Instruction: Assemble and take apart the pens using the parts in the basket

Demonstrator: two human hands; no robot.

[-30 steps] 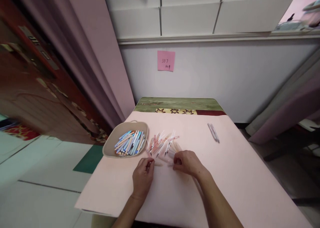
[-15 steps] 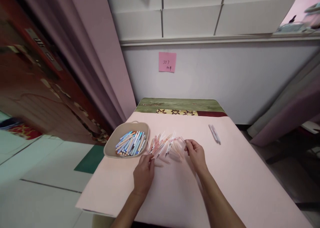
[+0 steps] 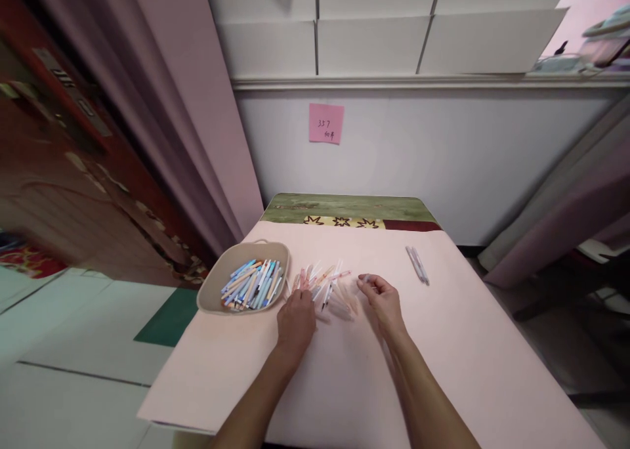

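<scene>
A loose pile of pen parts [image 3: 339,298], with clear barrels, thin white refills and pinkish pieces, lies on the pink-covered table [image 3: 354,383]. My left hand [image 3: 296,321] is at the pile's left side, its fingers curled down onto the parts; what they grip is hidden. Just right of the pile, my right hand [image 3: 384,301] is closed in a pinch, with a small pale piece at the fingertips that is too small to name. Two pale pens [image 3: 417,265] lie side by side farther right.
A beige basket [image 3: 209,291] filled with several blue, white and tan pens stands at the table's left side. A wall with a pink note [image 3: 325,124] is behind the table. A red-brown door [image 3: 73,193] and purple curtain [image 3: 197,140] are at left.
My left hand has moved forward onto the pile, its fingers now over the parts. My right hand stays beside the pile, still pinched. The view has shifted slightly.
</scene>
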